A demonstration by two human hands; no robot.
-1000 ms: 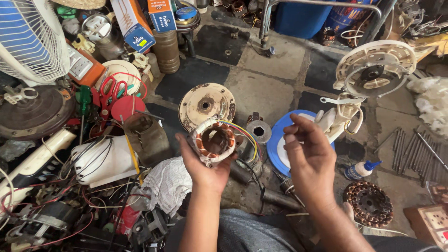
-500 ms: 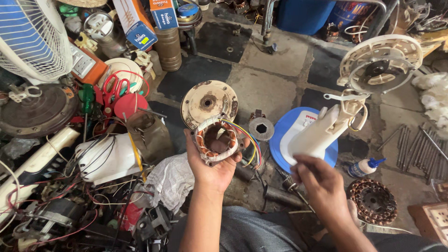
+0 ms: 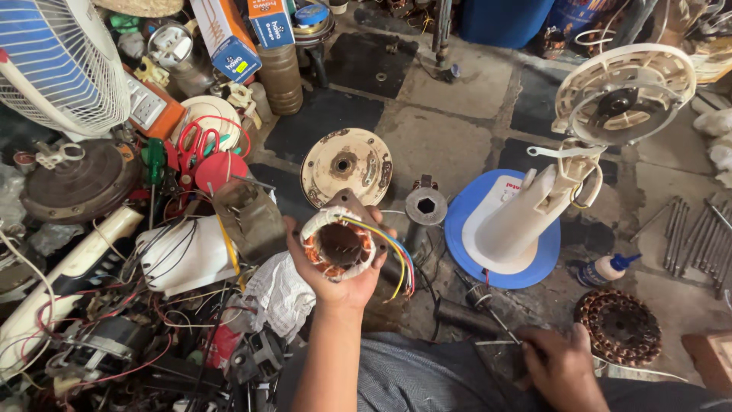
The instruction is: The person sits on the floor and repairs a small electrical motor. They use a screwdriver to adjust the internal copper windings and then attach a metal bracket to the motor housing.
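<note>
**Stator up in my left, thin tool under my right**

My left hand is raised over my lap with the fingers curled closed around a fan motor stator, a ring of copper windings bound in white tape. Its open bore faces up at me. A bundle of coloured wires comes off its right side and loops down past my wrist. The thumb sits on the left rim and the fingertips wrap the right rim.

My right hand is low, near my knee, closed loosely on a thin metal tool that slants up and away to the left over the floor. How tightly I have it I cannot tell.

Just beyond the stator lies a round cream end cover flat on the floor, and beside it stands a dark metal piece with a hexagonal hole. To the right stands a white fan stand on a blue base, with a bare fan motor housing on top. A second wound stator lies on the floor just right of my right hand, and a small glue bottle lies near it. On my left is a pile of wires and parts, red scissors and a fan guard.
</note>
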